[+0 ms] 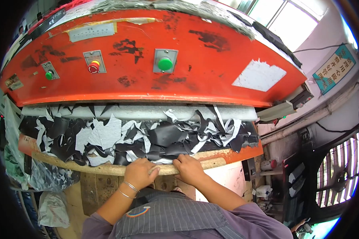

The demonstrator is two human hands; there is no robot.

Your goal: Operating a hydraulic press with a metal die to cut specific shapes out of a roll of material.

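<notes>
My left hand [141, 171], with two silver bangles at its wrist, lies over the pale front rail [95, 168] of an orange-red machine. Its fingers curl down against the near edge of the scraps, thumb out to the right. A short way to the right, my right hand [188, 170] is bent at the same rail, fingertips at a black scrap [179, 149]. What either hand grips is hidden. Many curled, irregular offcuts of black leather-like sheet with pale grey backing cover the bed beyond; a large dark piece [163, 134] and a pale piece [104, 133] stand out.
Above the bed hangs the machine's orange-red beam [211, 75], carrying a green button [165, 64], a red knob [93, 67] and a small green button [49, 75]. A clear plastic bag [48, 177] of scraps hangs at left. A black fan [339, 179] stands at right.
</notes>
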